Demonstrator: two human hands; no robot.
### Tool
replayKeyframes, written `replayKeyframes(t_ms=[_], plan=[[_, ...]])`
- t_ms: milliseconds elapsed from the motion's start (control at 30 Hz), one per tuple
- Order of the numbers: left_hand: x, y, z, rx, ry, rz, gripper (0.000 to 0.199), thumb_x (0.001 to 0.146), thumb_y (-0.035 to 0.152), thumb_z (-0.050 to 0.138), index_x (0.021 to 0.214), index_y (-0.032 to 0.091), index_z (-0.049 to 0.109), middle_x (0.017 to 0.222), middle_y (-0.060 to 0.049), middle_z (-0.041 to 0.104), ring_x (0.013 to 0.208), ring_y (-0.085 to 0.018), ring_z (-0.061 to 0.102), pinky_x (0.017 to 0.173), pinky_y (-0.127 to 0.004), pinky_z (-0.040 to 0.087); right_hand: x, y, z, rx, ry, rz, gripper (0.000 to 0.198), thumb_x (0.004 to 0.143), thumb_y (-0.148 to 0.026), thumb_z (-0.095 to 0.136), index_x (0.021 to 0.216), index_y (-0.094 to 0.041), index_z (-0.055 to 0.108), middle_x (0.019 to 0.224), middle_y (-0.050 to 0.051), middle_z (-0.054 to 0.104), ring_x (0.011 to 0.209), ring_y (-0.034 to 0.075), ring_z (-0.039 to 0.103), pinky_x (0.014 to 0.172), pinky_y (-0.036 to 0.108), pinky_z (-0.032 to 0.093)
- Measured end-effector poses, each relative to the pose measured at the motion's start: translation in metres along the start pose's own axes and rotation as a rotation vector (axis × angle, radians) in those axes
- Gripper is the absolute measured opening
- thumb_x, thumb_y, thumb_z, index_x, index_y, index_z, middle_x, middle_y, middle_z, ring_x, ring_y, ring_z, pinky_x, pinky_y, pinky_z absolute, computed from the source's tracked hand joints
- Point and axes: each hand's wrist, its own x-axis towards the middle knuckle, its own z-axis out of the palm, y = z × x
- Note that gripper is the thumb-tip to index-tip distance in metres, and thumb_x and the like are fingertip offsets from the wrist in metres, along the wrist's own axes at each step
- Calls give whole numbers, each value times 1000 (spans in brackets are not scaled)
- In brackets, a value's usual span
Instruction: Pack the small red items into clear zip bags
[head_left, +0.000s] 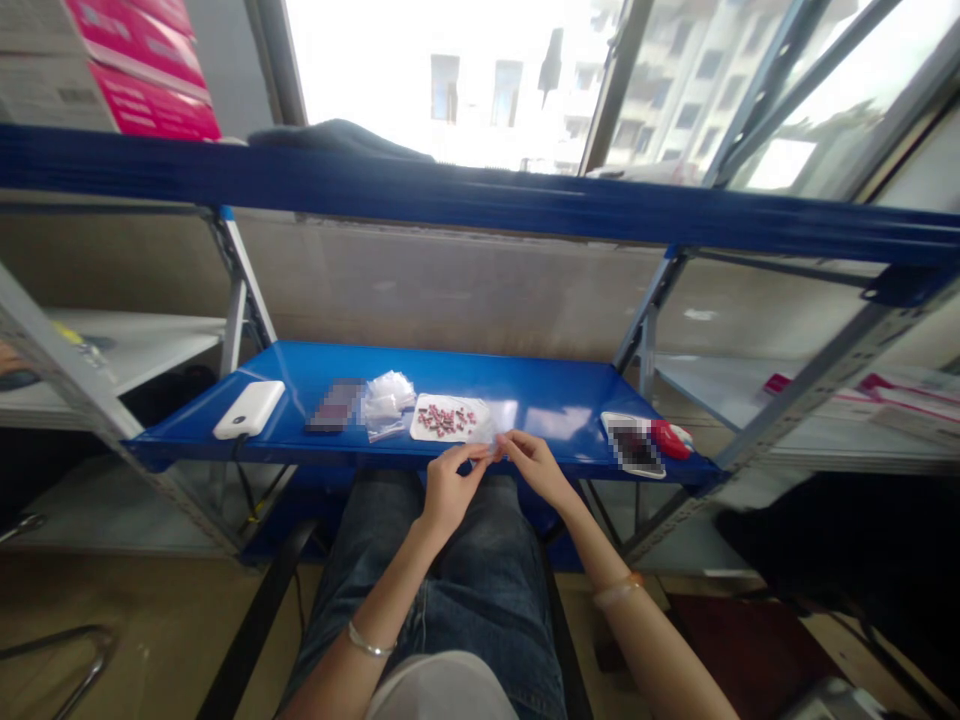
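My left hand (450, 487) and my right hand (535, 466) meet at the front edge of the blue shelf. Both have their fingers pinched on a small clear plastic bag (495, 438); whether anything is inside it is too small to see. Just beyond and to the left lies a white tray (481, 408) with many small pink and dark pieces (448, 420) scattered on it. Left of the tray is a loose pile of clear plastic bags (388, 400).
A white power bank (250, 409) with a black cable and a blurred-out flat object (335, 406) lie to the left. On the right are a phone (636, 446) and a red-and-white item (670, 438). A blue beam (480, 208) crosses above the work shelf.
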Motion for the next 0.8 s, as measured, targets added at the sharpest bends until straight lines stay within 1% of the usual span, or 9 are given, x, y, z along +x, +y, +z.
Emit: replayKeyframes(t_ms=[100, 167, 267, 367, 567, 667, 800], plan=[[2, -1, -1, -38, -4, -82, 9, 77, 20, 65, 85, 17, 69, 80, -4, 73, 72, -17, 68, 70, -28, 53, -1, 5, -5, 32, -77, 42, 32, 81, -49, 57, 82, -17, 62, 71, 2, 65, 68, 15, 60, 71, 28, 46], [2, -1, -2, -69, -32, -139, 9, 76, 21, 66, 83, 17, 68, 77, -4, 73, 70, -16, 67, 68, -27, 52, -1, 6, -4, 59, -110, 56, 33, 78, -49, 60, 88, -17, 62, 75, 2, 66, 70, 15, 61, 71, 28, 47], [2, 0, -1, -114, -118, -190, 6, 77, 23, 64, 76, 17, 66, 72, -2, 70, 65, -14, 65, 66, -25, 51, -1, 5, 0, 47, -117, 69, 33, 78, -49, 60, 86, -17, 62, 75, 2, 65, 71, 15, 60, 71, 28, 47], [1, 1, -1, -150, -187, -220, 11, 78, 26, 63, 73, 16, 63, 67, -1, 68, 63, -14, 62, 65, -24, 49, -2, 1, 4, 4, -134, 71, 33, 81, -48, 56, 82, -16, 63, 76, 2, 65, 72, 15, 59, 69, 26, 46], [3, -3, -4, -223, -275, -281, 16, 80, 29, 60, 73, 15, 63, 66, -2, 66, 63, -14, 60, 63, -24, 45, -4, -1, 4, 5, -197, 78, 33, 80, -46, 60, 82, -14, 66, 74, 3, 67, 68, 15, 59, 68, 27, 46], [3, -6, -4, -256, -315, -309, 19, 79, 32, 62, 72, 14, 62, 65, -2, 64, 62, -14, 58, 61, -24, 43, -4, 1, 0, 23, -210, 96, 33, 80, -45, 61, 82, -13, 68, 75, 4, 69, 69, 15, 61, 68, 27, 46], [4, -9, -3, -304, -355, -327, 20, 78, 33, 63, 74, 14, 64, 67, -3, 65, 63, -15, 59, 62, -25, 43, -4, 3, -5, 32, -218, 99, 31, 80, -44, 61, 82, -14, 70, 76, 4, 70, 72, 16, 62, 71, 27, 46]])
